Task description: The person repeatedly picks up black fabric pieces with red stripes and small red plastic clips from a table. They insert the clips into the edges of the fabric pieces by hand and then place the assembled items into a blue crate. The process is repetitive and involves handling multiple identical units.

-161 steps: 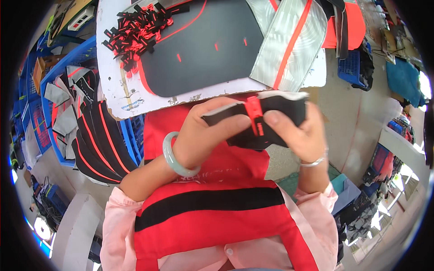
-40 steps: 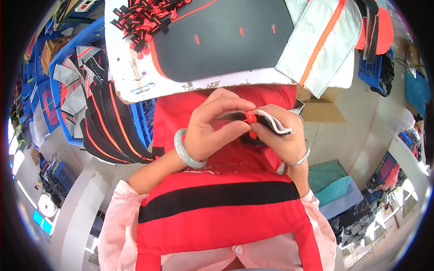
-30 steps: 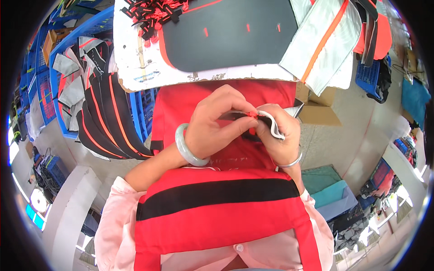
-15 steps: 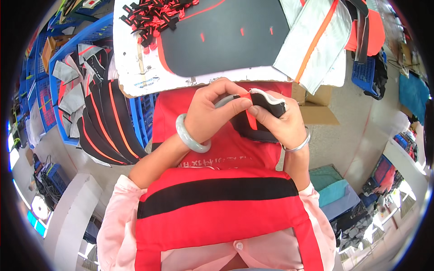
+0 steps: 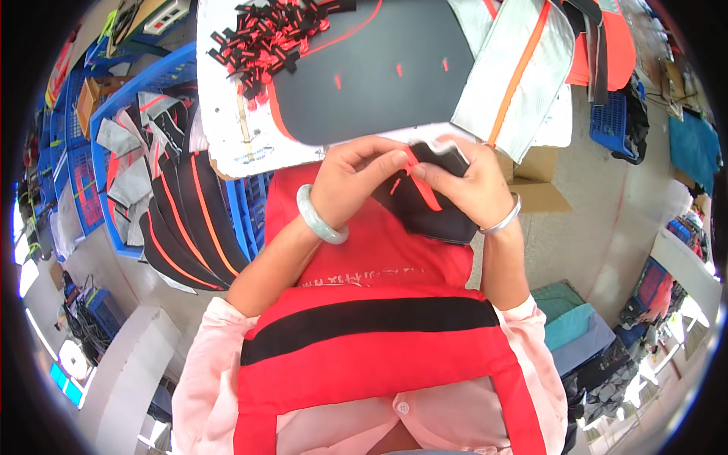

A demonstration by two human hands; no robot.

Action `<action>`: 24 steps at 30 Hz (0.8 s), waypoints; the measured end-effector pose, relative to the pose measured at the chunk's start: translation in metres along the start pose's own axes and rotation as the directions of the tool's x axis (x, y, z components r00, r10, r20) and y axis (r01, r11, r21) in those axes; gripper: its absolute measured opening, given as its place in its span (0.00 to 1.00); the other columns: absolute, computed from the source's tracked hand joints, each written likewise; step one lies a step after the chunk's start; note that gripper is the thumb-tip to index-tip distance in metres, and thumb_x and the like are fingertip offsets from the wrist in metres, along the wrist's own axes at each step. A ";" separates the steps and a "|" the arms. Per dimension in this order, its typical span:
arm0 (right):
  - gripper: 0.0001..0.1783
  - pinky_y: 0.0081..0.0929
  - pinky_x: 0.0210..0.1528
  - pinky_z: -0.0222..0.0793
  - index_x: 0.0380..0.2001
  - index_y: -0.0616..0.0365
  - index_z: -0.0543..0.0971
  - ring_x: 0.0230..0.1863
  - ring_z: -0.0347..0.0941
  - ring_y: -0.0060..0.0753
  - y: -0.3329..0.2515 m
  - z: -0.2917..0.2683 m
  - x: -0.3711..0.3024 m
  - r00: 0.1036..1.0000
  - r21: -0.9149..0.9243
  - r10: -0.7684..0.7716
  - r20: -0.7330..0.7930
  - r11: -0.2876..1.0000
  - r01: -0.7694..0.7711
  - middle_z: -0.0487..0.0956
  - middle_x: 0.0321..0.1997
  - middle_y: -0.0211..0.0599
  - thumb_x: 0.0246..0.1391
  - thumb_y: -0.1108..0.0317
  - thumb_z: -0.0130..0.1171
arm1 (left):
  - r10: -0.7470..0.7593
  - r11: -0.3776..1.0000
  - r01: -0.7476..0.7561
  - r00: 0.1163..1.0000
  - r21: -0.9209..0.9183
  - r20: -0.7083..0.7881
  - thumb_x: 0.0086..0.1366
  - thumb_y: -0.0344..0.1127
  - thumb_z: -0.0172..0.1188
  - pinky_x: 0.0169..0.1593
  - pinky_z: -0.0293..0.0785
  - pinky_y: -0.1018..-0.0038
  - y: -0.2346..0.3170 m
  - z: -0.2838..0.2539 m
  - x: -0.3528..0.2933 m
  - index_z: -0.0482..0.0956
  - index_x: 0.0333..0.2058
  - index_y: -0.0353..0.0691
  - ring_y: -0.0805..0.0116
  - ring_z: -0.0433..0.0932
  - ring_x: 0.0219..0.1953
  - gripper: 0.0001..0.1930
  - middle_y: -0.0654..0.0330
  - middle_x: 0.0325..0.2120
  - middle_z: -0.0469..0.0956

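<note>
Above my lap, my right hand [image 5: 479, 186] grips a folded black fabric piece [image 5: 442, 157] with a pale edge. Its lower part droops below the fingers over the red apron [image 5: 341, 254]. A narrow orange-red strip [image 5: 426, 195] crosses the black piece. My left hand [image 5: 350, 182], closed in a pinch, holds the strip's upper end near the right thumb. Whether the left fingers also grip the black fabric is hidden.
Ahead, a white worktable [image 5: 239, 148] carries a dark panel [image 5: 364, 91], a pile of small black-and-red tabs [image 5: 265, 42] and grey pieces with orange stripes [image 5: 523, 72]. Left stands a blue crate [image 5: 106, 205] with striped black pieces [image 5: 186, 220]; right, a cardboard box [image 5: 542, 193].
The black piece has turned and folded in my right hand, and its drooping part shows more. My left fingers have shifted slightly left, and more of the orange-red strip is visible.
</note>
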State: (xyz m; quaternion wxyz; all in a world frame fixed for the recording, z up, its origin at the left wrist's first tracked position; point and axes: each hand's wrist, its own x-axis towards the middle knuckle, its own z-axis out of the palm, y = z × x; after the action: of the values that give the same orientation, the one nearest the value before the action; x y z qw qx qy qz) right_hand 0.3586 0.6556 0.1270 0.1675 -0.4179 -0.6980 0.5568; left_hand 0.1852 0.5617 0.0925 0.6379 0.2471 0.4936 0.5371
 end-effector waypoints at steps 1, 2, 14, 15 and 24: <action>0.19 0.27 0.39 0.71 0.41 0.61 0.78 0.31 0.76 0.36 -0.008 -0.001 0.005 0.991 -0.147 -0.101 -0.084 0.985 0.088 0.80 0.31 0.36 0.45 0.69 0.69 | 0.005 0.999 -0.007 0.999 -0.037 -0.040 0.66 0.32 0.61 0.44 0.73 0.82 0.002 0.001 0.005 0.81 0.40 0.34 0.80 0.77 0.37 0.08 0.64 0.33 0.81; 0.20 0.28 0.38 0.69 0.39 0.59 0.78 0.31 0.75 0.37 -0.014 -0.004 0.006 0.948 -0.248 -0.276 -0.157 0.940 0.232 0.79 0.31 0.35 0.41 0.68 0.72 | 0.009 0.997 -0.015 0.997 -0.075 -0.080 0.66 0.32 0.61 0.44 0.73 0.82 0.003 0.002 0.009 0.81 0.41 0.34 0.79 0.77 0.37 0.08 0.64 0.34 0.81; 0.12 0.38 0.24 0.67 0.28 0.57 0.75 0.22 0.73 0.46 -0.018 0.016 0.025 0.980 -0.246 -0.192 -0.054 0.954 0.174 0.75 0.22 0.41 0.54 0.60 0.64 | 0.553 0.768 -0.426 0.818 0.478 -0.159 0.64 0.26 0.59 0.33 0.68 0.77 0.006 0.002 0.025 0.79 0.33 0.33 0.74 0.72 0.29 0.02 0.61 0.27 0.73; 0.12 0.35 0.24 0.67 0.28 0.58 0.76 0.20 0.73 0.44 -0.020 0.013 0.025 0.992 -0.190 -0.122 -0.003 0.974 0.119 0.75 0.19 0.41 0.55 0.61 0.63 | 0.534 0.814 -0.439 0.824 0.381 -0.191 0.65 0.26 0.58 0.33 0.66 0.80 0.004 0.005 0.026 0.78 0.34 0.34 0.77 0.70 0.29 0.03 0.63 0.27 0.72; 0.16 0.18 0.16 0.58 0.23 0.59 0.74 0.14 0.66 0.14 0.010 -0.002 0.025 0.963 0.160 0.162 0.215 0.967 -0.198 0.70 0.14 0.23 0.59 0.60 0.62 | 0.686 0.691 -0.492 0.677 0.530 -0.266 0.67 0.26 0.56 0.35 0.64 0.83 0.044 0.002 0.033 0.76 0.36 0.34 0.80 0.67 0.30 0.02 0.66 0.29 0.70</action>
State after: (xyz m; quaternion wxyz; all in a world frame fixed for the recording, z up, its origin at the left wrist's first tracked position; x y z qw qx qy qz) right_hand 0.3494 0.6769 0.1124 0.0820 -0.4047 -0.6172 0.6698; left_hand 0.1653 0.6055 0.1183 0.2253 0.3963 0.6177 0.6408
